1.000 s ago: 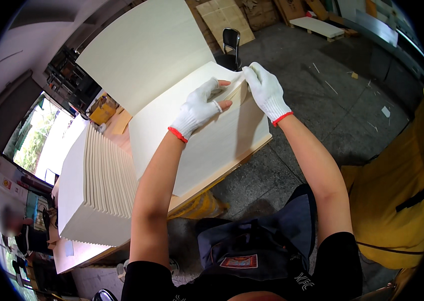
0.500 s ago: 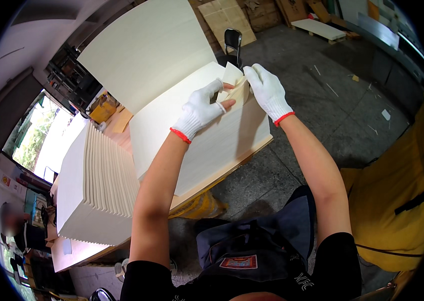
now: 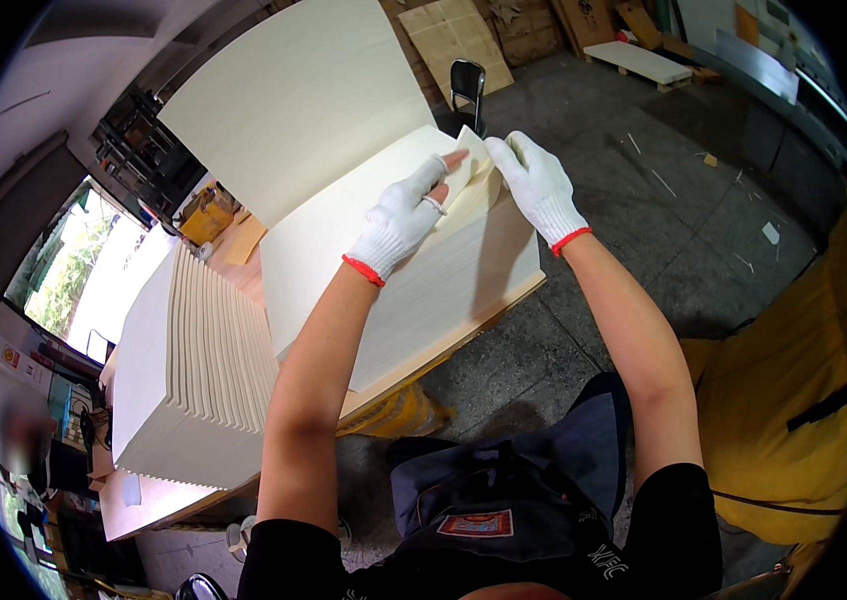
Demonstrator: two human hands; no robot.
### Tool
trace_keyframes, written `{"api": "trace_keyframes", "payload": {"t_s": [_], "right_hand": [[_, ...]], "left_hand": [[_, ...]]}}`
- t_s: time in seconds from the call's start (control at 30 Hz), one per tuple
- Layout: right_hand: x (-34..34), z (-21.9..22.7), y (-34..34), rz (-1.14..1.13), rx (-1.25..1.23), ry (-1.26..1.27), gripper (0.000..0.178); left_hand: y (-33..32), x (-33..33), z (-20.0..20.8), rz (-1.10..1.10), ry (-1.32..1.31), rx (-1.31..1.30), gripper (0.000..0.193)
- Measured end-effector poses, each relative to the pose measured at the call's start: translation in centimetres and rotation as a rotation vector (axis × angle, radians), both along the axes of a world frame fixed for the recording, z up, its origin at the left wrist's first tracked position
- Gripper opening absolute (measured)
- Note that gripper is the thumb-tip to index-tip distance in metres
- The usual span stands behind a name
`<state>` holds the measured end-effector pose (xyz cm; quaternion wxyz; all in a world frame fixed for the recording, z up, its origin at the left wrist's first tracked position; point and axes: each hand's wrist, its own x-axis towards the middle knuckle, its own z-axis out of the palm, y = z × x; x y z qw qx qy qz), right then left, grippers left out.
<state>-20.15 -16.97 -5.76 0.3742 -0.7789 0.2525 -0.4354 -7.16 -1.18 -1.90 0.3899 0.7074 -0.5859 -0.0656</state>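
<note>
A thick stack of large cream-white paper sheets [image 3: 443, 290] lies on the table in front of me. Several sheets at its far right corner are bent upward, forming a lifted corner [image 3: 473, 178]. My left hand [image 3: 401, 215], in a white knit glove with a red cuff and two bare fingertips, rests against these raised sheets, its fingers stretched and apart. At the outer side of the corner, my right hand [image 3: 535, 185], gloved the same way, is closed on the sheet edges; its fingertips are partly hidden. A large section of sheets [image 3: 298, 100] stands raised behind the stack.
Left of the stack is another fanned paper pile [image 3: 213, 350] on the wooden table [image 3: 148, 510]. A black chair [image 3: 465, 88] stands beyond the corner. Yellow cloth [image 3: 793, 430] hangs at right. A blurred person [image 3: 28, 450] is at far left.
My left fingertips have shifted slightly up and lie flatter against the raised sheets, which have changed their fold. My right hand stays at the corner, a little lower.
</note>
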Motion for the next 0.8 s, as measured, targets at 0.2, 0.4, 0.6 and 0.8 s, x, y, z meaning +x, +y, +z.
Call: {"api": "trace_keyframes", "payload": {"t_s": [0.2, 0.4, 0.6, 0.8], "right_hand": [[0.1, -0.7, -0.4, -0.031, -0.010, -0.012, 0.053], [0.0, -0.5, -0.1, -0.026, 0.018, 0.008, 0.053], [-0.2, -0.5, -0.2, -0.044, 0.009, 0.025, 0.053], [-0.3, -0.4, -0.1, 0.010, 0.025, 0.021, 0.054]], "left_hand": [[0.0, -1.9, 1.6, 0.045, 0.165, 0.225, 0.034], [0.1, -1.5, 1.4, 0.030, 0.128, 0.196, 0.037], [-0.1, -1.3, 1.4, 0.010, 0.134, 0.181, 0.039], [0.0, -0.5, 0.9, -0.014, 0.062, 0.110, 0.037]]}}
